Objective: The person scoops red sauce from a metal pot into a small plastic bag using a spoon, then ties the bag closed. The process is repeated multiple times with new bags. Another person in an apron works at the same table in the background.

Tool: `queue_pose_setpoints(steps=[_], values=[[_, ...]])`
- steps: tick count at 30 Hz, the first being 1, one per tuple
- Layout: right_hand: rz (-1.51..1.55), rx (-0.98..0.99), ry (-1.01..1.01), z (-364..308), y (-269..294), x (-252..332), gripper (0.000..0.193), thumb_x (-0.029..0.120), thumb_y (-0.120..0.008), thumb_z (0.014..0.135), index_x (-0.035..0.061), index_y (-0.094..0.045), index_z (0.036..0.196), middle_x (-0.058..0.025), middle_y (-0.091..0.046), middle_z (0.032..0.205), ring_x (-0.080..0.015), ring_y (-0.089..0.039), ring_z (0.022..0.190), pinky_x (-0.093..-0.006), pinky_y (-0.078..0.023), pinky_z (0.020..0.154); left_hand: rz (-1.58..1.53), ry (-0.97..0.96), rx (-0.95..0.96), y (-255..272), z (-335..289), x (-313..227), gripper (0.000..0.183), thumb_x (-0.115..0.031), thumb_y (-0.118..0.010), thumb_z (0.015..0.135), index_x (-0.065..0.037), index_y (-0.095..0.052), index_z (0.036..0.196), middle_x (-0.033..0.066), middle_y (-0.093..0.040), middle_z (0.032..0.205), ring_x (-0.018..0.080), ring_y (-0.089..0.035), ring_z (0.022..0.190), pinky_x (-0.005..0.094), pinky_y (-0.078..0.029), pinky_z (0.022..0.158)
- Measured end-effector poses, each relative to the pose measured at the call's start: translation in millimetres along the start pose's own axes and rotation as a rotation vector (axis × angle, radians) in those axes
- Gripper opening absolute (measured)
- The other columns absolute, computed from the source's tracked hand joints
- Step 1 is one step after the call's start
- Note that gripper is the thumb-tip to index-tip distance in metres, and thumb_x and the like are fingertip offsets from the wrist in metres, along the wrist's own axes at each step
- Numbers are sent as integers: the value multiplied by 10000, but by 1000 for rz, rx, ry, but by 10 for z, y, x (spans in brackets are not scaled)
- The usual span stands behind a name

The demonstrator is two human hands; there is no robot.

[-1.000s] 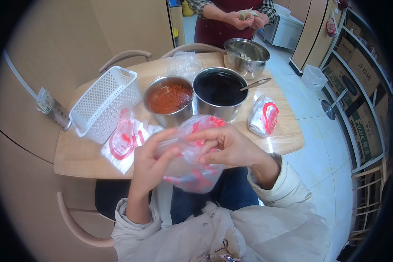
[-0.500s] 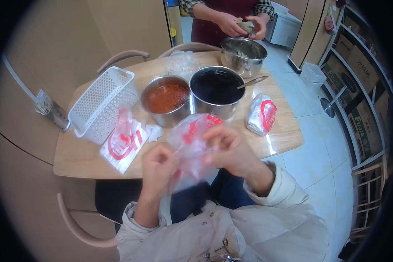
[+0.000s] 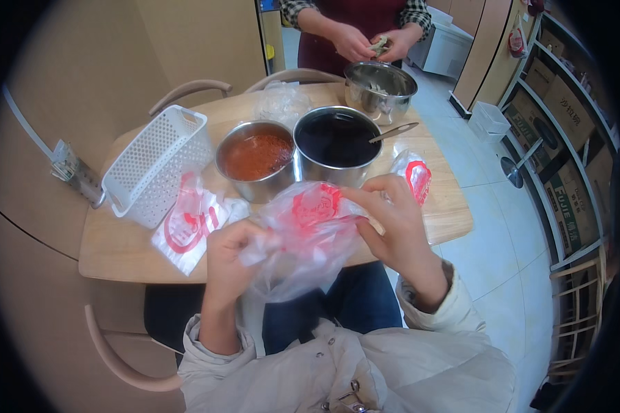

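Note:
Between my hands spreads a thin clear plastic bag with red print, held over my lap at the table's near edge. My left hand pinches one side of it, and my right hand grips the opposite side between thumb and fingers. Just beyond the bag stand a steel pot of red-orange liquid and a steel pot of dark liquid, with a utensil handle leaning out over the rim. A filled white package with red print lies partly hidden behind my right hand.
A white perforated basket and a flat stack of red-printed bags lie to the left on the wooden table. Across it, a co-worker's hands handle something pale-green above a steel bowl. Crumpled clear plastic lies behind the pots.
My hands have moved apart, and the bunched bag is now spread wider between them. My right hand has shifted right and up. The co-worker's hands have moved slightly.

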State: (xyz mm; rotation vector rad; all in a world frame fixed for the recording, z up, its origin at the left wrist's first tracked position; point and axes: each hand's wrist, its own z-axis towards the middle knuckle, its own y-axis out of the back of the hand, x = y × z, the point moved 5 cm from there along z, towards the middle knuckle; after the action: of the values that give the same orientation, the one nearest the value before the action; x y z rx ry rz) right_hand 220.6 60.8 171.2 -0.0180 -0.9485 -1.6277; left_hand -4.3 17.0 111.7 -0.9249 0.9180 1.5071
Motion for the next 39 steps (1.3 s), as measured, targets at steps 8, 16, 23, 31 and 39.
queue_pose_setpoints(steps=[8,16,23,31,39], values=[[634,365,-208,-175,-553,160,201,71,-634,801,38,-695,990,-129,-677,917,-300,-644,878,-366,-514,837,-438,74,-34,-410,-240,-200,102,-43,-661,910,-40,-560,900,12,-599,736,24,-513,555,184,-377,491],[-360,784,45,-196,-621,-154,603,178,-771,718,62,-554,1269,-140,-663,1105,-268,-647,1045,-367,-544,801,781,-248,473,-184,-243,-234,447,30,-675,686,-107,-697,1111,95,-528,762,281,-582,600,350,-479,548],[-335,754,-6,-511,-1035,-485,748,184,-802,680,119,-462,1344,-134,-586,1212,-289,-625,1063,-378,-556,766,909,-127,232,-135,269,821,312,38,-603,740,-62,-690,1022,197,-525,1227,386,-589,1034,423,-500,857],[46,-54,-229,-791,-531,-890,490,-33,-626,788,23,-583,1273,-212,-541,1308,-284,-589,1144,-338,-523,859,32,176,274,121,198,1153,482,86,-490,831,12,-579,1299,131,-480,1442,212,-499,1268,314,-400,1028],[597,-39,-717,-668,-872,-1748,185,87,-636,927,-46,-705,1035,-67,-719,878,-101,-642,765,-232,-512,692,258,175,106,-9,263,1260,516,70,-619,846,8,-539,1351,77,-591,1267,127,-565,1092,254,-456,906]])
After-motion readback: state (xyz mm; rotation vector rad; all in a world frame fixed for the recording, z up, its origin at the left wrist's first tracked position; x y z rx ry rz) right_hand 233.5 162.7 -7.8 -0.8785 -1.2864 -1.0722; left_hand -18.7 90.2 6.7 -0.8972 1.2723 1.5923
